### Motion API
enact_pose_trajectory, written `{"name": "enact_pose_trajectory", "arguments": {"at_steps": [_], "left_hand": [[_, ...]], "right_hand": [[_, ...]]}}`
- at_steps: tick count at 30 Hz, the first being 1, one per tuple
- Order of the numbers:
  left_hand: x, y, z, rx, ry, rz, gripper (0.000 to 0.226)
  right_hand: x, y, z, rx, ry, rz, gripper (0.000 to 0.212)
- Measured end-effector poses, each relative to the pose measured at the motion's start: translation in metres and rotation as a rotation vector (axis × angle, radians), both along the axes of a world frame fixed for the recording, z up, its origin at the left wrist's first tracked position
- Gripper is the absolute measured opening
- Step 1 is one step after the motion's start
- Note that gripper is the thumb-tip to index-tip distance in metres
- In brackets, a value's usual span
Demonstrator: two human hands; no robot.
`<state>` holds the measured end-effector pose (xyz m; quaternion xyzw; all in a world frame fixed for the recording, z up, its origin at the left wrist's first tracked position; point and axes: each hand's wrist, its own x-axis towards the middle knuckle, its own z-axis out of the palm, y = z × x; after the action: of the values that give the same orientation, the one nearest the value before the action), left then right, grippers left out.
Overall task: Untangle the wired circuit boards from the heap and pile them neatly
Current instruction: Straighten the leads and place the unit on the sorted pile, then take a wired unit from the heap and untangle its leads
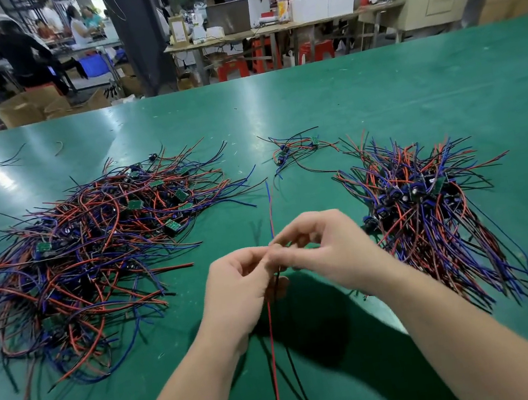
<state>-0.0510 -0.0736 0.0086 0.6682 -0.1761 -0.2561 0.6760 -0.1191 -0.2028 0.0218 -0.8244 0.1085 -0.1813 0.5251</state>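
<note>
Green-matted counter [344, 102], busy workshop behind. Near the front edge, left hand [238, 289] and right hand [324, 245] share a pinching grip on one red-, black- and blue-wired circuit board [271, 335], clear of the tangled heap [91, 246] toward the left edge. Next, likely: straighten its wires and lay it on the aligned pile [428, 206] toward the right edge.

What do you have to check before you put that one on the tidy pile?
1. Grip: left hand and right hand both pinch the wires: ok.
2. Wires free of the heap: they hang apart from it: ok.
3. Board sound: hidden by the fingers: cannot tell.
4. Pile ready: it lies to the right, its boards bunched in the middle: ok.
</note>
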Motion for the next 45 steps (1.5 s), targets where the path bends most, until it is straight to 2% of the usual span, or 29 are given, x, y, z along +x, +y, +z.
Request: {"name": "enact_pose_trajectory", "arguments": {"at_steps": [1, 3, 5, 8, 9, 11, 14, 16, 18, 21, 23, 26, 29, 34, 39, 42, 45], "left_hand": [[0.001, 0.000, -0.001, -0.006, -0.012, -0.004, 0.017], [0.003, 0.001, -0.003, -0.014, -0.053, -0.020, 0.020], [0.004, 0.001, -0.002, -0.010, -0.118, -0.049, 0.021], [0.008, 0.001, -0.003, -0.014, -0.140, -0.033, 0.021], [0.011, 0.002, -0.005, 0.028, -0.192, 0.014, 0.022], [0.020, 0.005, -0.010, 0.214, -0.426, 0.125, 0.022], [0.031, 0.014, -0.011, 0.517, -0.724, 0.225, 0.023], [0.038, 0.018, -0.014, 0.704, -0.829, 0.279, 0.033], [0.042, 0.021, -0.018, 0.913, -0.839, 0.324, 0.046], [0.048, 0.024, -0.022, 1.149, -0.735, 0.321, 0.057], [0.053, 0.027, -0.022, 1.230, -0.663, 0.309, 0.059], [0.058, 0.031, -0.021, 1.304, -0.607, 0.270, 0.060], [0.058, 0.032, -0.021, 1.308, -0.642, 0.249, 0.056], [0.061, 0.034, -0.016, 1.214, -0.616, 0.322, 0.045], [0.075, 0.044, -0.015, 1.178, -0.677, 0.358, 0.055], [0.080, 0.044, -0.019, 1.056, -0.729, 0.370, 0.060], [0.080, 0.041, -0.016, 0.882, -0.715, 0.383, 0.055]], "right_hand": [[0.001, 0.001, -0.001, -0.115, 0.000, -0.018, 0.009], [0.000, 0.000, 0.000, -0.180, -0.026, -0.050, 0.013], [-0.003, -0.003, 0.003, -0.118, -0.055, -0.059, 0.012], [-0.006, -0.006, 0.011, 0.084, -0.150, -0.088, 0.021], [-0.007, -0.009, 0.015, 0.148, -0.205, -0.112, 0.022], [-0.012, -0.021, 0.023, 0.165, -0.317, -0.248, 0.022], [-0.028, -0.055, 0.032, -0.100, -0.375, -0.622, 0.016], [-0.040, -0.081, 0.033, -0.291, -0.285, -0.836, 0.012], [-0.050, -0.103, 0.029, -0.431, -0.083, -0.962, 0.014], [-0.055, -0.117, 0.018, -0.460, 0.177, -0.932, 0.013], [-0.055, -0.117, 0.014, -0.465, 0.241, -0.898, 0.012], [-0.050, -0.114, 0.011, -0.558, 0.304, -0.855, 0.025], [-0.043, -0.109, 0.011, -0.596, 0.299, -0.843, 0.025], [-0.031, -0.088, 0.016, -0.592, 0.062, -0.800, 0.020], [-0.022, -0.064, 0.019, -0.591, -0.089, -0.692, 0.014], [-0.019, -0.056, 0.018, -0.592, -0.129, -0.641, 0.013], [-0.016, -0.049, 0.016, -0.585, -0.150, -0.595, 0.011]]}}
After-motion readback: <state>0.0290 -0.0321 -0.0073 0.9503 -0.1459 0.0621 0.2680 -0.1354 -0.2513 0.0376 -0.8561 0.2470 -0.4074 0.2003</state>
